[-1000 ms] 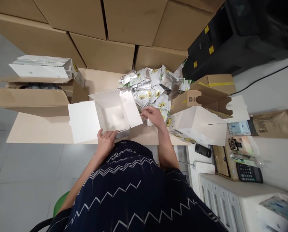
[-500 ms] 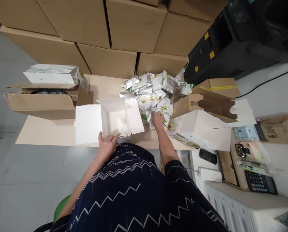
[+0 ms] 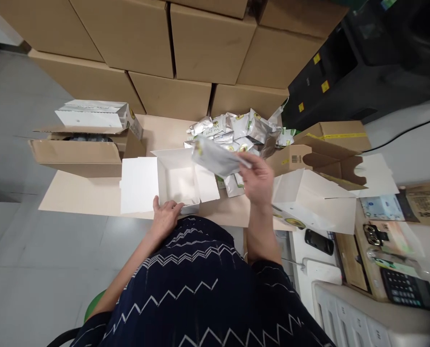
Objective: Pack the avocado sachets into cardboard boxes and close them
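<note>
An open white carton point(image 3: 176, 180) with flaps spread stands at the table's near edge. My left hand point(image 3: 165, 217) grips its near wall, fingers curled over the rim. My right hand point(image 3: 258, 180) is raised above the table and pinches a silver sachet point(image 3: 216, 158), which hangs over the carton's right flap. Behind it lies a heap of silver avocado-print sachets point(image 3: 241, 130).
Stacked brown cardboard boxes point(image 3: 186, 53) line the back. An open brown box point(image 3: 81, 149) with a white carton point(image 3: 99, 115) on it stands left. Open white and brown boxes point(image 3: 316, 193) sit right, beside a phone point(image 3: 319, 241) and a calculator point(image 3: 408, 289).
My right hand has lifted from the heap with a sachet and carried it left and up toward the carton. My left hand stays on the carton's near wall.
</note>
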The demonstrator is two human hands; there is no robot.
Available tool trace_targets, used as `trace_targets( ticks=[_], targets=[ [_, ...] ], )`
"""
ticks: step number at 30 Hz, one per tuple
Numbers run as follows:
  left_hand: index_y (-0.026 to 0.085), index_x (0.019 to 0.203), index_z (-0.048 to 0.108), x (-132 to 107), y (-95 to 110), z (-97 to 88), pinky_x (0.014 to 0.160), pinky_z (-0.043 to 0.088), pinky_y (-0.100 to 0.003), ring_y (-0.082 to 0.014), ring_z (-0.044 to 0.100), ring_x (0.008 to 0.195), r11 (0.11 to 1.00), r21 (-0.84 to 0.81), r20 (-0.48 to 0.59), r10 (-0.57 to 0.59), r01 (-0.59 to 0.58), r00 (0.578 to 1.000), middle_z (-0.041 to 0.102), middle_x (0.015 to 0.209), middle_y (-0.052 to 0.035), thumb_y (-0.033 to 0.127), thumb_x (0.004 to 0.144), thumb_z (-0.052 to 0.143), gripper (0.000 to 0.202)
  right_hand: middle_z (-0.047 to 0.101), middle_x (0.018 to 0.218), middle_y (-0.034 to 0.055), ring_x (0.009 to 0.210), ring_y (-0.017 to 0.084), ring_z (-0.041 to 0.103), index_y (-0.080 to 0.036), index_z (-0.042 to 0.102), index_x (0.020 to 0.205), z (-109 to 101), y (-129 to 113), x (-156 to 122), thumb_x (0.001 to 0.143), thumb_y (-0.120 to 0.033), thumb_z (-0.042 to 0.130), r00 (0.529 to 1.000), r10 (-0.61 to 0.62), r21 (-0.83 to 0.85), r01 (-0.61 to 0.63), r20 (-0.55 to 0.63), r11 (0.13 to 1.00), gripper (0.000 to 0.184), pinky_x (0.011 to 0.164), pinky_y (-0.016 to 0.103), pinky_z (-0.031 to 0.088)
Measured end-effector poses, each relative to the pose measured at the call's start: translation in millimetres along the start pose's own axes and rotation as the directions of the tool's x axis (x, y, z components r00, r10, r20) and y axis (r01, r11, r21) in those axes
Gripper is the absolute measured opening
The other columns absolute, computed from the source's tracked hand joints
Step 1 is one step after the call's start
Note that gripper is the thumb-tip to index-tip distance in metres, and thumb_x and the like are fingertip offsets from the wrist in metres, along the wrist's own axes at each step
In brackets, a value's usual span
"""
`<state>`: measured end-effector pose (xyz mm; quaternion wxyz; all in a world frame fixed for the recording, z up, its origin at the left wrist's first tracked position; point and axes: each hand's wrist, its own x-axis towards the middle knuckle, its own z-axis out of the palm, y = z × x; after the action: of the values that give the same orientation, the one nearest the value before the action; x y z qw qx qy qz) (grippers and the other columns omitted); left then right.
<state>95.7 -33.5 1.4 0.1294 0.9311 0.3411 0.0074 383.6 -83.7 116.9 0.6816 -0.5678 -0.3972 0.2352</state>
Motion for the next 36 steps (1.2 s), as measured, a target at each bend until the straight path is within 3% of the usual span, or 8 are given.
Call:
trace_targets(
  ticks=[4,7,16,19,23,29,32,36],
  targets=[
    [0.022,0.118,0.065,0,2,-0.8,0.111,0.010,-0.074,-0.0263,0.067,0.094,1.000,-0.013,0.003,-0.005,0.005,1.000,0.071,0.109,-0.0102,0.014,0.096,0.040,0.034,0.074,0.108,-0.0004,0.106,0.015,0.067,-0.026,0.073,0.099,61,16,-27,0.085,-0.011,0.050,0.951,0.077,-0.101,-0.048,0.300,0.994,0.031,0.098,0.037,0.052],
    [0.023,0.113,0.066,1,5,-0.6,0.114,0.008,-0.072,-0.0268,0.067,0.096,0.999,-0.031,-0.011,-0.013,0.013,1.000,0.073,0.109,-0.0087,0.016,0.095,0.044,0.030,0.075,0.101,0.0004,0.098,0.015,0.068,-0.023,0.073,0.093,86,30,-41,0.083,-0.009,0.047,0.880,0.173,-0.235,-0.073,0.442,0.969,0.031,0.093,0.034,0.053],
    [0.024,0.110,0.068,2,7,1.8,0.115,0.006,-0.070,-0.0266,0.066,0.094,1.000,-0.021,-0.023,-0.015,0.015,1.000,0.075,0.099,-0.0074,0.014,0.093,0.044,0.031,0.070,0.102,0.0012,0.091,0.014,0.063,-0.020,0.064,0.107,96,56,-39,0.084,-0.012,0.045,0.906,0.298,-0.277,-0.216,0.302,0.937,0.031,0.086,0.027,0.050],
    [0.024,0.109,0.068,2,7,2.4,0.116,0.007,-0.070,-0.0258,0.066,0.091,1.000,-0.004,-0.033,-0.009,0.009,0.999,0.075,0.097,-0.0075,0.014,0.093,0.044,0.031,0.069,0.100,0.0030,0.092,0.016,0.064,-0.018,0.062,0.120,92,85,-46,0.077,-0.004,0.048,0.767,0.458,-0.557,-0.160,0.449,0.815,0.047,0.087,0.028,0.049],
    [0.024,0.108,0.068,2,8,2.8,0.116,0.008,-0.070,-0.0248,0.065,0.090,1.000,0.006,-0.043,-0.004,0.004,0.999,0.074,0.097,-0.0073,0.013,0.093,0.042,0.032,0.068,0.108,0.0126,0.095,0.022,0.064,-0.016,0.070,0.112,97,101,-50,0.083,-0.006,0.050,0.503,0.582,-0.751,0.247,0.639,0.612,0.036,0.084,0.030,0.047],
    [0.019,0.122,0.063,-2,7,3.0,0.115,0.013,-0.068,-0.0261,0.064,0.091,0.999,0.019,-0.066,-0.034,0.036,0.997,0.072,0.098,-0.0102,0.020,0.097,0.043,0.032,0.074,0.106,0.0128,0.092,0.023,0.067,-0.017,0.074,0.104,120,93,-30,0.093,-0.021,0.051,0.165,0.652,-0.649,0.427,0.740,0.629,0.026,0.072,0.027,0.043],
    [0.016,0.130,0.059,-3,7,1.9,0.112,0.025,-0.063,-0.0293,0.062,0.100,0.994,0.014,-0.088,-0.105,0.106,0.991,0.068,0.107,-0.0159,0.028,0.096,0.048,0.037,0.074,0.107,0.0133,0.088,0.020,0.066,-0.014,0.075,0.102,121,91,-23,0.096,-0.022,0.047,0.088,0.667,-0.633,0.427,0.740,0.646,0.030,0.068,0.025,0.041],
    [0.019,0.134,0.057,0,7,-0.8,0.110,0.027,-0.062,-0.0362,0.051,0.124,0.989,0.001,-0.134,-0.147,0.148,0.980,0.059,0.131,-0.0220,0.030,0.095,0.050,0.041,0.073,0.078,0.0079,0.062,0.014,0.058,-0.013,0.075,0.081,120,90,-21,0.094,-0.024,0.054,0.095,0.667,-0.659,0.307,0.739,0.687,0.028,0.057,0.024,0.037]
  ],
)
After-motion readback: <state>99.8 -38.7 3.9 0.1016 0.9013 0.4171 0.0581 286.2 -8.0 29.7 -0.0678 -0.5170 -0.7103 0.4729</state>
